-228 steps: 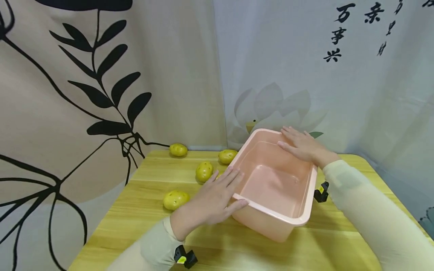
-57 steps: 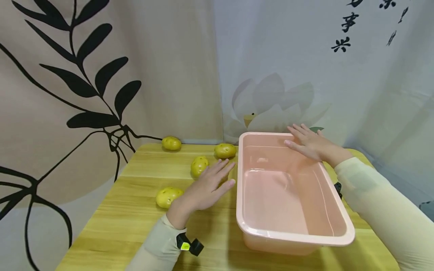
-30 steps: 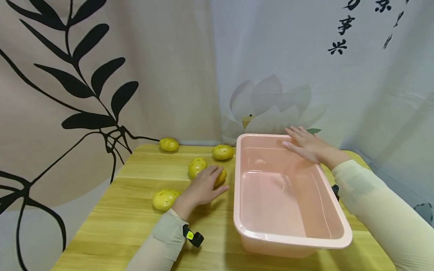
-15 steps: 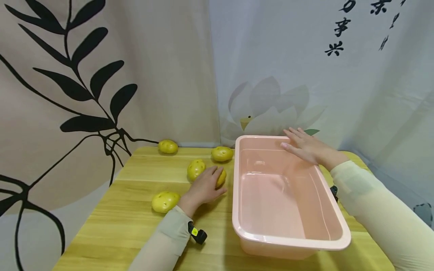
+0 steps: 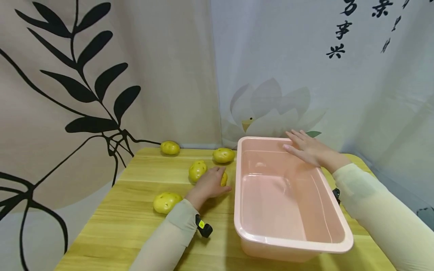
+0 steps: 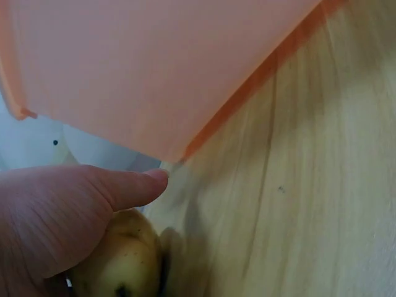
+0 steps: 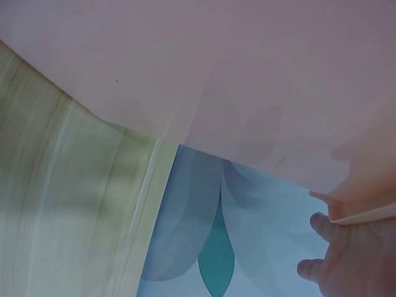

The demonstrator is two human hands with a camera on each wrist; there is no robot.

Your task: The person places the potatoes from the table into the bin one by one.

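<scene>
A pink plastic basin (image 5: 268, 195) stands upright on the wooden table, nothing inside it. My right hand (image 5: 310, 148) rests over its far right corner, fingers straight beyond the rim and thumb on the inner side. Fingertips show past that rim in the right wrist view. Left of the basin, my left hand (image 5: 210, 184) holds a yellow potato (image 5: 224, 179) from above, its thumb pointing toward the basin. The left wrist view shows this potato (image 6: 120, 263) beneath the hand; the other fingers are hidden there.
Other potatoes lie left of the basin: one beside my left hand (image 5: 197, 171), one near the wrist (image 5: 167, 202), two by the far edge (image 5: 170, 147) (image 5: 223, 155). A printed curtain (image 5: 169, 75) hangs behind the wooden table (image 5: 122, 226).
The basin, earlier tilted between both hands, now stands flat and turned. My left hand has left it and moved down onto the potato. The right hand stays at the rim.
</scene>
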